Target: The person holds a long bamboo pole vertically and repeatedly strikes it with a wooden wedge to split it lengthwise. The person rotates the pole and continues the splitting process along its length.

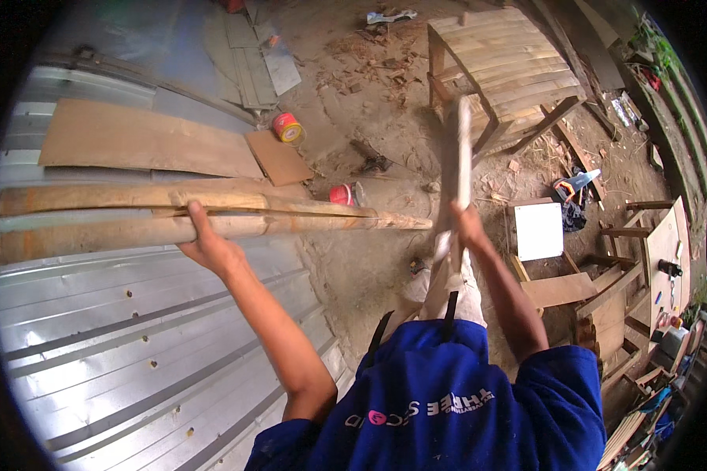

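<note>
Two long bamboo poles reach in from the left, the upper pole (94, 198) and the lower pole (94, 239) side by side, their thin ends meeting near the middle. My left hand (212, 250) grips the lower pole; its thumb lies over the top and the other fingers are hidden beneath. In front of my body, my right hand (468, 226) is closed around a pale pole (464, 145), slightly blurred, which points away toward a slatted wooden table (507, 59). What lies inside the right hand's grip is partly hidden.
Corrugated metal sheets (94, 345) lie at the left, with a brown board (149, 140) farther off. Two red cans, one near (342, 195) and one far (287, 127), rest on the dirt. At right are a white-topped stool (539, 231), a handsaw (580, 184) and wooden frames (632, 290).
</note>
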Demonstrator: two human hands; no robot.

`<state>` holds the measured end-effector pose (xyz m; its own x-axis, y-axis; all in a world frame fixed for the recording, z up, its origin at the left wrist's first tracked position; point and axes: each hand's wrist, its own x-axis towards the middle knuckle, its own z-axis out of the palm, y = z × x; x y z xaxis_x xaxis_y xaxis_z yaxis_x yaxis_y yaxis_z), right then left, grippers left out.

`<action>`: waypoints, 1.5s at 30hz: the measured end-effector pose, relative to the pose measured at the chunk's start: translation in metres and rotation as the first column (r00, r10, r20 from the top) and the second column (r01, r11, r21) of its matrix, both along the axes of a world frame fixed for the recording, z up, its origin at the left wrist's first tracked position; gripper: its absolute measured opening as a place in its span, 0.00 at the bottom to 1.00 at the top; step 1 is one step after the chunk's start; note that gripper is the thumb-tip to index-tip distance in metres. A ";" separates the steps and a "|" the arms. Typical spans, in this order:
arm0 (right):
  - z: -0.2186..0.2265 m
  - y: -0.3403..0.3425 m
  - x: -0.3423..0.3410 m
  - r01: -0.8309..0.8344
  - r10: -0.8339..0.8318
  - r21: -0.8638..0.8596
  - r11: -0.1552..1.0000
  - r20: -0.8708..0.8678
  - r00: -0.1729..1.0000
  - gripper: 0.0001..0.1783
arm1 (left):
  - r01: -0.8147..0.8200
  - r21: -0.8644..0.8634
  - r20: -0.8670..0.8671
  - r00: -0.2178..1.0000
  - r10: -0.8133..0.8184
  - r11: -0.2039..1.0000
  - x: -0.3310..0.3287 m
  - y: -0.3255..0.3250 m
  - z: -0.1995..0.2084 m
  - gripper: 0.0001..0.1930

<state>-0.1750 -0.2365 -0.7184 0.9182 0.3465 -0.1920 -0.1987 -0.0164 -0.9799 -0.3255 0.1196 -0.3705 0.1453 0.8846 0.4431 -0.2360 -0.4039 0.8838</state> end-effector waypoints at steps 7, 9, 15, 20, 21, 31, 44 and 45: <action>0.110 0.014 0.010 0.193 -0.191 0.035 0.981 -0.060 0.980 0.24 | 0.534 -0.076 -0.015 0.844 -0.536 0.842 -0.031 0.018 0.001 0.46; 0.095 0.026 -0.036 0.158 -0.176 -0.153 0.976 -0.109 0.978 0.26 | 0.380 -0.178 0.058 0.925 -0.376 0.908 -0.015 0.011 0.010 0.42; 0.066 0.001 -0.089 -0.074 0.046 -0.095 0.993 -0.265 0.963 0.29 | 0.161 -0.157 0.189 0.973 -0.131 0.974 0.031 -0.022 0.059 0.37; 0.091 -0.007 -0.045 -0.176 0.125 -0.204 0.963 -0.239 0.963 0.26 | 0.130 -0.067 0.026 0.991 -0.129 0.989 0.042 -0.043 0.062 0.35; 0.098 0.000 -0.033 -0.100 0.050 -0.154 0.983 -0.300 0.953 0.26 | 0.072 -0.040 -0.030 0.997 -0.073 0.997 0.047 -0.047 0.053 0.34; 0.222 0.000 0.192 0.318 -0.431 0.316 0.894 0.413 0.802 0.27 | -0.083 -0.073 0.089 0.992 0.089 0.994 0.013 -0.026 0.020 0.37; -0.023 0.042 0.026 -0.211 0.217 0.091 0.973 -0.071 0.974 0.19 | -0.197 -0.040 0.012 0.980 0.197 0.980 -0.046 -0.021 0.006 0.44; 0.007 0.036 0.070 -0.174 0.174 -0.018 0.985 0.028 0.984 0.19 | -0.256 -0.044 -0.002 0.967 0.257 0.966 -0.047 -0.021 0.005 0.45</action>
<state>-0.1049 -0.2007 -0.7115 0.8495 0.4985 -0.1727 -0.1630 -0.0633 -0.9846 -0.3725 0.0985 -0.3659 -0.0905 0.9104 0.4037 -0.1325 -0.4127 0.9012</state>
